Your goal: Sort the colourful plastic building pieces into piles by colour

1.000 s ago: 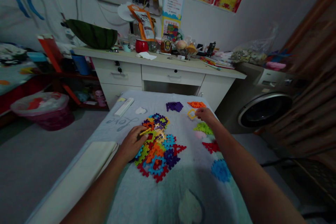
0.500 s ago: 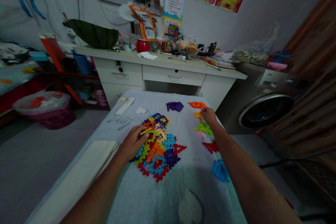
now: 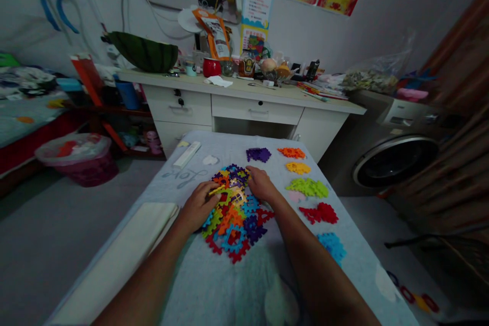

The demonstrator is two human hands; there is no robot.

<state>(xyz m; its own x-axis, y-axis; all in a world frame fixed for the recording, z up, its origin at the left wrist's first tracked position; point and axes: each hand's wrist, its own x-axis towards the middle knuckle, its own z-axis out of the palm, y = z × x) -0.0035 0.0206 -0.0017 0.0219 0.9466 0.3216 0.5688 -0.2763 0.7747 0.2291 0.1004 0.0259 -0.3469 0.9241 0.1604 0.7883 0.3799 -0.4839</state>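
Note:
A mixed heap of colourful toothed plastic building pieces (image 3: 234, 219) lies in the middle of the cloth-covered table. At its left edge, my left hand (image 3: 200, 206) pinches a yellow building piece (image 3: 217, 190) between thumb and fingers. My right hand (image 3: 262, 185) is at the heap's upper right edge, fingers curled down on the pieces; whatever is under its fingertips is hidden. Sorted by colour, small piles run down the right side: orange (image 3: 291, 153), yellow (image 3: 298, 167), green (image 3: 308, 188), red (image 3: 320, 213) and blue (image 3: 331, 247). A purple pile (image 3: 259, 154) sits beyond the heap.
A white power strip (image 3: 187, 155) lies at the table's far left, and a folded pale cloth (image 3: 126, 254) along its left edge. Behind stands a white desk (image 3: 237, 92) loaded with jars and papers. A washing machine (image 3: 393, 147) is at the right, a pink bin (image 3: 82, 163) at the left.
My right hand has moved left from the yellow pile to the mixed heap, uncovering the piles on the right. My left hand stays at the heap with the yellow piece. The view has shifted slightly.

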